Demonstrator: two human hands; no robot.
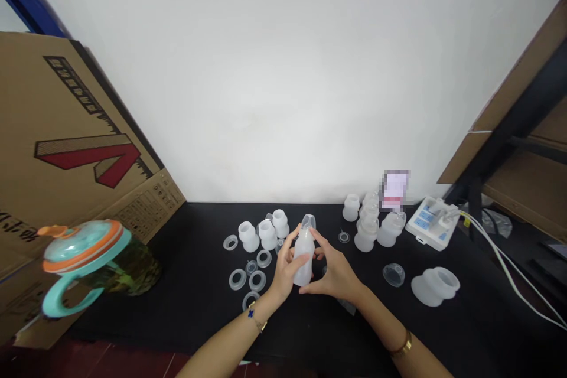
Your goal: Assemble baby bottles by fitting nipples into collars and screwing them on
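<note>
Two forearms (230,339) slant in over the near edge of the tabletop (199,313), converging on the bottle (303,266), upright between near and far edges! The left hand (284,269) curls round its body, thumb across the front. The right hand (340,274) arches alongside, forefinger at the clear cap (309,222), thumb stretched toward the base; whether it grips, I can't tell. Pale rings (231,281) lie to the left, open bottles (268,237) nearer the far edge, a lidded jug (130,271) by the left edge.

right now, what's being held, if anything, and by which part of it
A whitish bottle: the left grip wraps its body, thumb across the front; the right grip has a fingertip up by its neck.
</note>
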